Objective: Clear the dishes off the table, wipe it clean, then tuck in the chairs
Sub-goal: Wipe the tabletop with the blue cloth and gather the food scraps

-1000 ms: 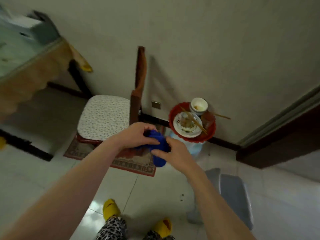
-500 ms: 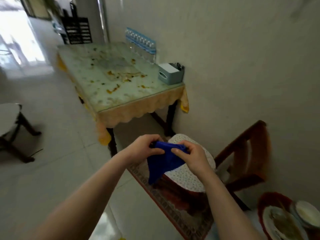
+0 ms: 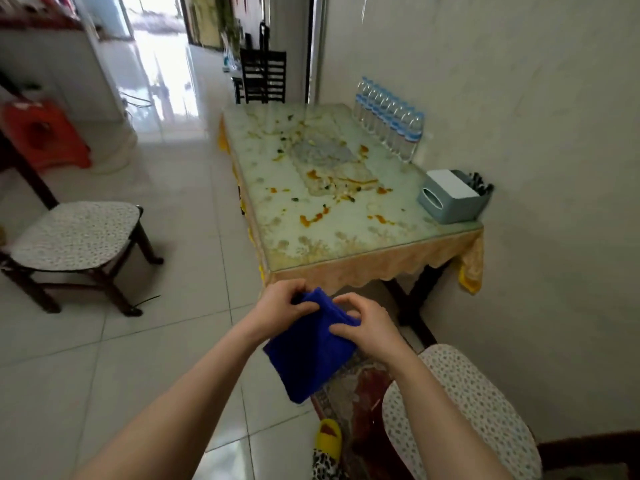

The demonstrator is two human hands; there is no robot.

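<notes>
A blue cloth (image 3: 308, 355) is held in the air just before the stained table (image 3: 332, 216), pinched at its upper edge by the left hand (image 3: 284, 306) and the right hand (image 3: 367, 327). It seems soft, light and limp, so it is probably best bunched into one palm for wiping.

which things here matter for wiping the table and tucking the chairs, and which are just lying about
For the job: blue cloth, held by left hand and right hand; stained table; two chairs.

Lying about: water bottles, tissue box, red stool.
</notes>
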